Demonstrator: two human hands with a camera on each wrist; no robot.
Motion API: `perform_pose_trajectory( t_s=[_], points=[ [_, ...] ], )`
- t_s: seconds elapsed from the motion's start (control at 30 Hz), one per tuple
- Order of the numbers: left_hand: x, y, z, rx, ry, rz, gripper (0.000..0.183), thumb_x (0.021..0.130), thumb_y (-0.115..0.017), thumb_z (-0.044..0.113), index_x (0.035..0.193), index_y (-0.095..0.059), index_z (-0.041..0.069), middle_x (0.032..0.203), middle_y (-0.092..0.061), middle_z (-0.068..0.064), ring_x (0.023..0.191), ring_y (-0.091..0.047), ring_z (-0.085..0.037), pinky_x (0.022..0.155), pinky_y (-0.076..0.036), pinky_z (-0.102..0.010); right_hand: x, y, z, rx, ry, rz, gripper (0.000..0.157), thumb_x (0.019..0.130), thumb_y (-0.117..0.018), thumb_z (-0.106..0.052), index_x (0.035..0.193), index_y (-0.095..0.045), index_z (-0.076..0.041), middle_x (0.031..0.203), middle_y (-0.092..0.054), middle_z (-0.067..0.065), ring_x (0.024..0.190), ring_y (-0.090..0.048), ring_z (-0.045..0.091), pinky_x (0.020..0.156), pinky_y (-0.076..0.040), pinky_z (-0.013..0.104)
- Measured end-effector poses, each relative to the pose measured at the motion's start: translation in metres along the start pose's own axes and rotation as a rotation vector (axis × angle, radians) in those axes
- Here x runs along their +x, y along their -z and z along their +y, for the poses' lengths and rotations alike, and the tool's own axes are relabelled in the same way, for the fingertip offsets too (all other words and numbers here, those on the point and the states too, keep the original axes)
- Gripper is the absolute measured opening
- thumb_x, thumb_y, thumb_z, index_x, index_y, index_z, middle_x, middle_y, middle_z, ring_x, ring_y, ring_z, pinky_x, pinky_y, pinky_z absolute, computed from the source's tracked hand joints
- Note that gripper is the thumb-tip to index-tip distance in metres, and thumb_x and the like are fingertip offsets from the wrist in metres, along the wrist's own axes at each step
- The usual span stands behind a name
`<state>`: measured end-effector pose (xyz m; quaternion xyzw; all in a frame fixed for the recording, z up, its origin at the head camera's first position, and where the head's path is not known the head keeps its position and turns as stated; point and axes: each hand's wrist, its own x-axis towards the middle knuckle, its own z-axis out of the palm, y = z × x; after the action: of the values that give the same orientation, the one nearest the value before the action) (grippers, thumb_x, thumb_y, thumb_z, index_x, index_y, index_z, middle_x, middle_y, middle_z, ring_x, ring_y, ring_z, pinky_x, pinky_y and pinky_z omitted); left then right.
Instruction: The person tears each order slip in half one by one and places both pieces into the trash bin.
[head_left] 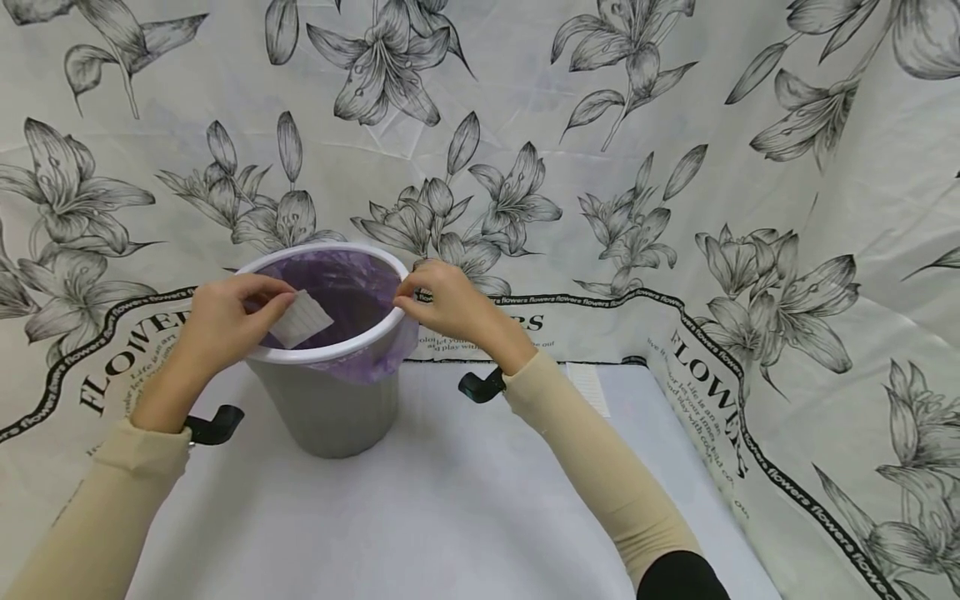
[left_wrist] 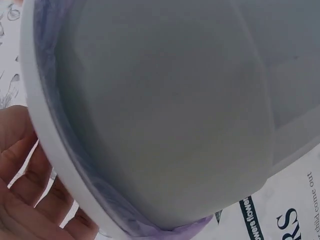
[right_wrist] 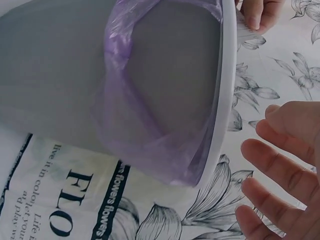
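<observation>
A grey trash can (head_left: 330, 408) with a white rim stands on the white table, lined with a purple trash bag (head_left: 367, 367) whose edge is folded out over the rim. My left hand (head_left: 228, 321) pinches a small white lined piece of paper (head_left: 302, 320) between thumb and forefinger, above the can's opening. At the right side of the rim is my right hand (head_left: 450, 304). In the right wrist view its fingers (right_wrist: 280, 170) are loosely bent and apart from the rim, with nothing seen in them. The left wrist view shows the left hand (left_wrist: 35, 195) beyond the rim.
Another white lined sheet (head_left: 588, 387) lies on the table (head_left: 450, 500) toward the back right. Behind and beside the table hangs a flower-printed cloth (head_left: 525, 100). Each wrist carries a black camera mount, such as the left mount (head_left: 216, 425).
</observation>
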<state>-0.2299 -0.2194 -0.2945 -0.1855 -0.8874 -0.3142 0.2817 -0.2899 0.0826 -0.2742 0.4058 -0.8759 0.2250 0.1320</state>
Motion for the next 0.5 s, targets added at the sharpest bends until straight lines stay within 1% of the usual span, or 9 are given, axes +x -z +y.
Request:
perform_pose_trajectory(
  t_s=[0.07, 0.1, 0.17, 0.2, 0.27, 0.3, 0.4, 0.5],
  points=[
    [0.0, 0.002, 0.002, 0.001, 0.029, -0.045, 0.017, 0.097, -0.072, 0.015, 0.109, -0.077, 0.002, 0.097, -0.077, -0.018, 0.076, -0.069, -0.013, 0.065, -0.048, -0.01, -0.004, 0.0, 0.006, 0.008, -0.011, 0.004, 0.016, 0.1, -0.069, -0.021, 0.105, -0.078, -0.009, 0.101, -0.076, 0.003, 0.101, -0.066, 0.02, 0.094, -0.052, 0.034],
    [0.0, 0.003, 0.003, 0.004, 0.048, -0.082, 0.022, 0.098, -0.071, 0.018, 0.114, -0.075, 0.003, 0.1, -0.077, -0.018, 0.08, -0.071, -0.02, 0.068, -0.052, -0.016, -0.006, 0.0, 0.009, 0.011, -0.014, 0.004, 0.016, 0.1, -0.069, -0.021, 0.105, -0.078, -0.009, 0.101, -0.076, 0.003, 0.101, -0.066, 0.02, 0.095, -0.052, 0.034],
    [-0.001, 0.004, 0.007, 0.013, 0.078, -0.157, 0.034, 0.099, -0.07, 0.025, 0.126, -0.07, 0.004, 0.109, -0.075, -0.021, 0.09, -0.072, -0.032, 0.074, -0.058, -0.031, -0.011, 0.0, 0.016, 0.029, -0.028, -0.003, 0.017, 0.1, -0.068, -0.021, 0.107, -0.077, -0.009, 0.103, -0.076, 0.003, 0.103, -0.067, 0.021, 0.098, -0.052, 0.036],
    [-0.001, 0.005, 0.01, 0.012, 0.087, -0.19, 0.04, 0.099, -0.07, 0.029, 0.132, -0.067, 0.005, 0.115, -0.074, -0.021, 0.097, -0.071, -0.037, 0.079, -0.059, -0.041, -0.014, 0.0, 0.019, 0.035, -0.039, -0.006, 0.017, 0.101, -0.068, -0.021, 0.108, -0.077, -0.008, 0.104, -0.076, 0.003, 0.104, -0.067, 0.021, 0.098, -0.052, 0.037],
    [-0.002, 0.005, 0.016, 0.009, 0.081, -0.223, 0.052, 0.098, -0.072, 0.034, 0.14, -0.061, 0.007, 0.124, -0.071, -0.023, 0.109, -0.069, -0.043, 0.088, -0.056, -0.057, -0.02, 0.001, 0.027, 0.046, -0.061, -0.01, 0.019, 0.101, -0.067, -0.021, 0.11, -0.076, -0.007, 0.107, -0.077, 0.005, 0.106, -0.068, 0.022, 0.1, -0.053, 0.039],
    [-0.001, 0.004, 0.02, 0.006, 0.072, -0.224, 0.056, 0.096, -0.073, 0.036, 0.142, -0.059, 0.008, 0.129, -0.069, -0.023, 0.115, -0.066, -0.045, 0.094, -0.053, -0.062, -0.024, 0.001, 0.031, 0.052, -0.076, -0.013, 0.02, 0.101, -0.067, -0.022, 0.111, -0.076, -0.007, 0.108, -0.076, 0.006, 0.107, -0.068, 0.023, 0.1, -0.053, 0.039],
    [-0.001, 0.003, 0.031, -0.007, 0.036, -0.2, 0.064, 0.093, -0.077, 0.04, 0.147, -0.056, 0.012, 0.141, -0.062, -0.021, 0.132, -0.055, -0.047, 0.107, -0.044, -0.065, -0.036, 0.001, 0.044, 0.054, -0.121, -0.019, 0.024, 0.102, -0.065, -0.022, 0.116, -0.074, -0.005, 0.114, -0.075, 0.009, 0.111, -0.068, 0.025, 0.1, -0.055, 0.041],
    [-0.002, 0.001, 0.041, -0.028, -0.008, -0.192, 0.068, 0.09, -0.08, 0.039, 0.149, -0.054, 0.018, 0.15, -0.056, -0.015, 0.143, -0.047, -0.042, 0.114, -0.038, -0.064, -0.05, -0.001, 0.057, 0.05, -0.17, -0.046, 0.031, 0.103, -0.064, -0.025, 0.125, -0.071, -0.004, 0.124, -0.073, 0.011, 0.121, -0.066, 0.028, 0.105, -0.052, 0.045]
  ],
)
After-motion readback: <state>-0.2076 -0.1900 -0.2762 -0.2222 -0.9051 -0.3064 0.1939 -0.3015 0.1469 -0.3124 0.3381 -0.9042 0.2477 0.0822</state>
